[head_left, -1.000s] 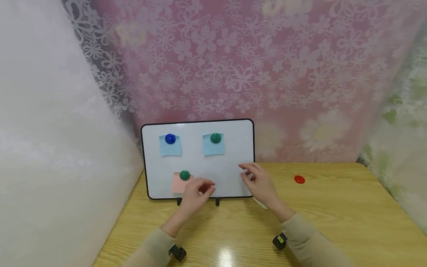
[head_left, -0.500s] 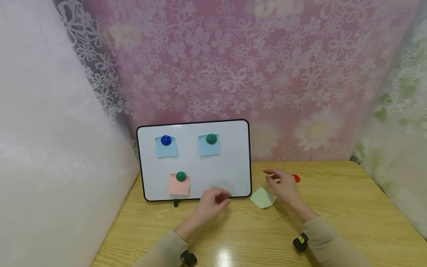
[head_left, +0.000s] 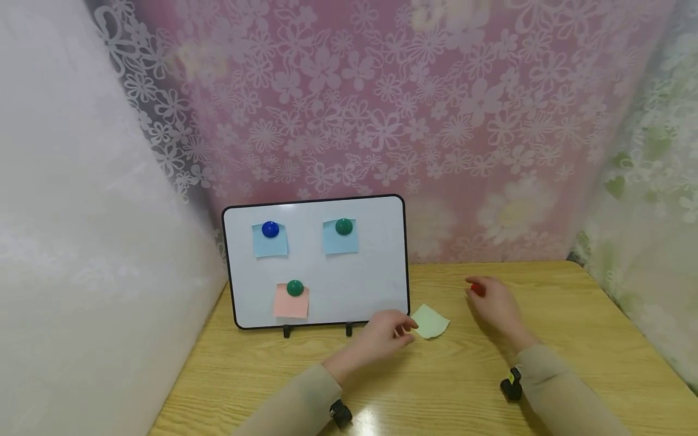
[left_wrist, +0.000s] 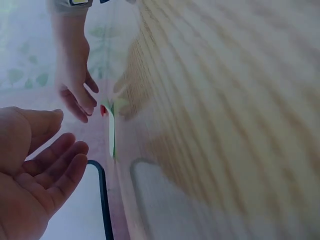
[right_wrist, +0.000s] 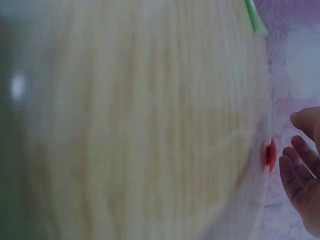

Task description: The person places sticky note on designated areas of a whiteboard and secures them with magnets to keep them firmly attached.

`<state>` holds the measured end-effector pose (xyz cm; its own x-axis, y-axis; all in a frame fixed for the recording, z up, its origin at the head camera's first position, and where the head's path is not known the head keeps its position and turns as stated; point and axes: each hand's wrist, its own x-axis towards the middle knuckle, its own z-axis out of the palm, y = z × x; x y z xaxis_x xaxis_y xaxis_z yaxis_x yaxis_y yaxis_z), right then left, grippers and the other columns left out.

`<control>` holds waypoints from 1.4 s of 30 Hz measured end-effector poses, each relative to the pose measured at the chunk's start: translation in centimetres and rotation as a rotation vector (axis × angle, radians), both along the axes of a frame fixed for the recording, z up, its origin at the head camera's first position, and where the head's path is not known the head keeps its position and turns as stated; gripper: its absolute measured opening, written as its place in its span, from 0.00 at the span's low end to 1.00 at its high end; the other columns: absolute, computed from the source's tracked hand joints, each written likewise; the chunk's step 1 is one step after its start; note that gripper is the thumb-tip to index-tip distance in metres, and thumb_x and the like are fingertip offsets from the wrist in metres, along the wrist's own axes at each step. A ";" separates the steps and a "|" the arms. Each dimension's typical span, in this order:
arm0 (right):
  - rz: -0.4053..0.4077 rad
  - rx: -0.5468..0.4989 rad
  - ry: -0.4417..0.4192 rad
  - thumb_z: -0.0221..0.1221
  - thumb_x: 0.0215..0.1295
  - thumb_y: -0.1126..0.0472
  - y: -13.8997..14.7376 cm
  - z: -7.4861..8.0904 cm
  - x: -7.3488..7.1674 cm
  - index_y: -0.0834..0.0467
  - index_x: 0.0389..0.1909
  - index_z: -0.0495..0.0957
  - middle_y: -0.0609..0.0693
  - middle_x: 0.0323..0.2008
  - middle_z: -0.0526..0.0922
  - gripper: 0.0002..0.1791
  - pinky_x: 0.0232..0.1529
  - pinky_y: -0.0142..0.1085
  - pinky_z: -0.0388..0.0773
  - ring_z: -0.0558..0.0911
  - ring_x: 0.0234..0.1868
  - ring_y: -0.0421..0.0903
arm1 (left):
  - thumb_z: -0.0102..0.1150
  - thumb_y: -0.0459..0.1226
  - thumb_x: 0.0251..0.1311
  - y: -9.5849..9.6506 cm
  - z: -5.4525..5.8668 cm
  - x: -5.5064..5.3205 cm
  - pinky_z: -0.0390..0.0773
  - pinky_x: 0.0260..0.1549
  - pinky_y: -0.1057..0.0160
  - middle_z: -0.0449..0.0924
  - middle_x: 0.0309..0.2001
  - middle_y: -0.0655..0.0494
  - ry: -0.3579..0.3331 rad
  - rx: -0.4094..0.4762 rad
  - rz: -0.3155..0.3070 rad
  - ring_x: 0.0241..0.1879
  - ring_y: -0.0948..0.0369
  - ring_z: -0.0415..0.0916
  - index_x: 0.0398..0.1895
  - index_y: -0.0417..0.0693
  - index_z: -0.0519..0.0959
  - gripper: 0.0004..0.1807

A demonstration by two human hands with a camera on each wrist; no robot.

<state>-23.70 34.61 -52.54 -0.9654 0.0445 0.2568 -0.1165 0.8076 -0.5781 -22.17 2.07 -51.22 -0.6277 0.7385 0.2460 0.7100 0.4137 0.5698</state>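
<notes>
My right hand hovers over the red round magnet, thumb and fingers parted around it in the head view. In the right wrist view the red magnet lies on the table, just off the fingertips. My left hand hangs near the whiteboard's lower right corner, fingers loosely bent and holding nothing. Just beyond its fingertips lies a pale green sticky note, its edges curling up from the table. The left wrist view shows the note edge-on.
A black-framed whiteboard stands on small black feet. It bears two blue notes, one under a blue magnet and one under a green magnet, plus a pink note under another green magnet. A flowered curtain hangs behind the wooden table.
My right hand has moved right, away from the whiteboard, to above the red magnet. My left hand has also moved right, toward the green note, which has come into full view.
</notes>
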 end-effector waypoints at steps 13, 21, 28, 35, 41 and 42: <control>0.002 0.080 -0.103 0.60 0.79 0.56 2.2 0.2 0.1 0.71 0.71 0.73 0.79 0.64 0.73 0.29 0.56 0.69 0.75 0.74 0.61 0.76 | 0.67 0.36 0.75 5.0 0.4 0.0 0.76 0.56 0.74 0.86 0.57 0.61 0.248 -0.253 -0.053 0.56 0.66 0.82 0.61 0.52 0.85 0.15; 0.027 0.136 -0.223 0.59 0.80 0.54 2.0 1.4 -0.9 0.71 0.75 0.69 0.79 0.69 0.68 0.33 0.59 0.71 0.73 0.73 0.64 0.78 | 0.69 0.32 0.71 7.5 1.2 -0.2 0.75 0.61 0.71 0.77 0.67 0.67 0.184 -0.447 0.013 0.67 0.68 0.74 0.71 0.61 0.78 0.28; 0.034 0.209 -0.258 0.62 0.78 0.55 1.2 2.3 -1.6 0.74 0.72 0.70 0.81 0.65 0.70 0.33 0.58 0.70 0.75 0.75 0.60 0.78 | 0.68 0.36 0.73 9.1 1.8 -0.5 0.76 0.62 0.67 0.77 0.67 0.67 0.217 -0.551 0.048 0.67 0.67 0.73 0.72 0.61 0.77 0.27; 0.048 0.189 -0.284 0.60 0.79 0.56 1.0 3.2 -1.5 0.76 0.71 0.69 0.81 0.64 0.71 0.32 0.62 0.71 0.70 0.71 0.64 0.79 | 0.59 0.39 0.80 10.0 2.5 -0.8 0.77 0.59 0.69 0.79 0.62 0.67 0.272 -0.651 0.022 0.61 0.68 0.77 0.69 0.61 0.79 0.18; 0.034 0.194 -0.342 0.62 0.78 0.56 1.3 3.5 -1.7 0.76 0.65 0.75 0.76 0.57 0.77 0.28 0.56 0.67 0.76 0.77 0.57 0.74 | 0.57 0.38 0.81 10.8 2.7 -1.5 0.77 0.60 0.67 0.78 0.63 0.65 0.284 -0.750 0.024 0.62 0.66 0.76 0.68 0.61 0.78 0.18; 0.028 0.198 -0.351 0.63 0.78 0.56 1.3 3.4 -1.8 0.76 0.63 0.76 0.75 0.55 0.78 0.28 0.54 0.65 0.78 0.79 0.54 0.72 | 0.59 0.37 0.80 11.0 2.7 -1.6 0.77 0.60 0.67 0.78 0.63 0.65 0.275 -0.752 0.026 0.62 0.66 0.76 0.69 0.61 0.78 0.19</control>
<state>-25.46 35.92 -49.16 -0.9961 -0.0006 -0.0878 0.0365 0.9067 -0.4203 -23.81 13.02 -48.55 -0.6365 0.7537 -0.1637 0.7691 0.6360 -0.0622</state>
